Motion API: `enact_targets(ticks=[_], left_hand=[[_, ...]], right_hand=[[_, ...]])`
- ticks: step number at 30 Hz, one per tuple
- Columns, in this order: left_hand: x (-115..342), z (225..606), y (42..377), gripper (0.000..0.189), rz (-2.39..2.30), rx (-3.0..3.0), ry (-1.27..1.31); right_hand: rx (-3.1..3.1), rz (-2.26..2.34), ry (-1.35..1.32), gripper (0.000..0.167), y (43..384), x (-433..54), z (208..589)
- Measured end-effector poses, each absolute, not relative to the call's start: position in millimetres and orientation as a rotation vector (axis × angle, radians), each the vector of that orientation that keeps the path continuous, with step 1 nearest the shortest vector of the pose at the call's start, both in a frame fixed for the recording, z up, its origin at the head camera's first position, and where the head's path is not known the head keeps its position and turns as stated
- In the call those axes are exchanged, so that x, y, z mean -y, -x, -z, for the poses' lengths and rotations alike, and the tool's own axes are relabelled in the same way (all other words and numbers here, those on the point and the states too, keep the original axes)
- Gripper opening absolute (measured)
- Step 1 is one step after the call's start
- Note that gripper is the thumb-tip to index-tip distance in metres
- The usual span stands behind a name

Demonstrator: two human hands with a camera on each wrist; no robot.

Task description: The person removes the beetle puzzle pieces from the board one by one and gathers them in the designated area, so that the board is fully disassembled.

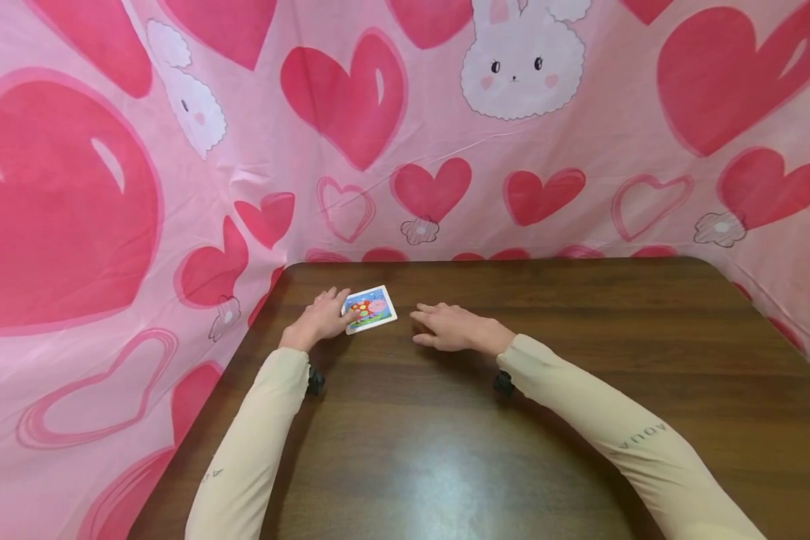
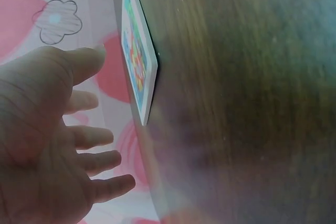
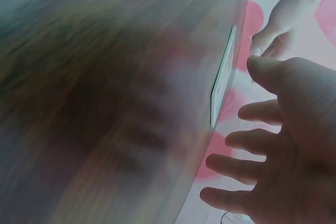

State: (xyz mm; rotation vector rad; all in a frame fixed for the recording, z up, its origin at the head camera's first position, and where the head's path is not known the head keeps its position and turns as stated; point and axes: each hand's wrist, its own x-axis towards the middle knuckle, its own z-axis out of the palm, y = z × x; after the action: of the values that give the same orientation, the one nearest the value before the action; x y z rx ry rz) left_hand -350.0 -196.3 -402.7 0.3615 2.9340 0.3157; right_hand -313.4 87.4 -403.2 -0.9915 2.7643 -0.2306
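Here, white board (image 1: 373, 325) bearing colourful picture (image 1: 373, 306) between left hand (image 1: 324, 315), right hand (image 1: 454, 328), both spread.

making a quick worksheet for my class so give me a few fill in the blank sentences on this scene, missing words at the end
The flat rectangular picture board has a border coloured ____.
In the head view, the bare hand overlapping that board is the person's ____ hand.
The pink cloth behind the brown wooden table is printed with large red ____.

Missing words: white; left; hearts
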Motion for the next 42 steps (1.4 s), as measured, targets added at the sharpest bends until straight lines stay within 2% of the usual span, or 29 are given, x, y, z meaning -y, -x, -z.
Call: enact_targets(ticks=[13,26,42], left_hand=[[203,403,355,0.073,-0.297,-2.895,-0.331],[208,408,353,0.088,-0.275,-2.825,-0.277],[214,413,348,0.085,-0.234,-2.776,-0.208]], right_hand=[[-2.761,0.192,0.962,0.065,316,-75,408],[-2.746,0.179,0.856,0.067,321,-69,414],[-2.745,0.174,0.86,0.065,326,-59,415]])
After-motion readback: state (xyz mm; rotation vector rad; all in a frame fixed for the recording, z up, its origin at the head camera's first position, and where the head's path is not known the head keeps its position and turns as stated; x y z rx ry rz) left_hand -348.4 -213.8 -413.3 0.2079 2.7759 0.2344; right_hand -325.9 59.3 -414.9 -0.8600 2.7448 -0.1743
